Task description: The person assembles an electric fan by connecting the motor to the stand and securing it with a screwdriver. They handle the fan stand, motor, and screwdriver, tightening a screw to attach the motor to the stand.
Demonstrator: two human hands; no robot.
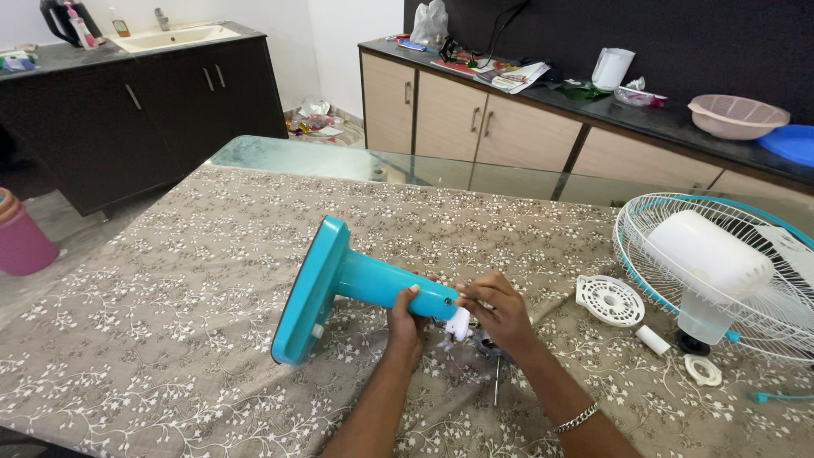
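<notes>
Our hands on the fan stand, lying on the patterned tablecloth [170, 280].

Our left hand [405, 322] grips the turquoise plastic fan stand [356, 284] around its neck; our right hand [500, 309] pinches its white end fitting [459, 323]. It looks light, stiff and smooth, best held by the neck; the white fan cage [721, 271] lies beyond.

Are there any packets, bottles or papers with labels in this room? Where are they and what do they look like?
Magazines: flat, colourful stack on the far dark counter.
Plastic bag: whitish, crumpled, standing at that counter's left end.
Small bottle: orange-brown, left of the sink.
Spray bottle: white and pink, further left.
No screens or signs show.
</notes>
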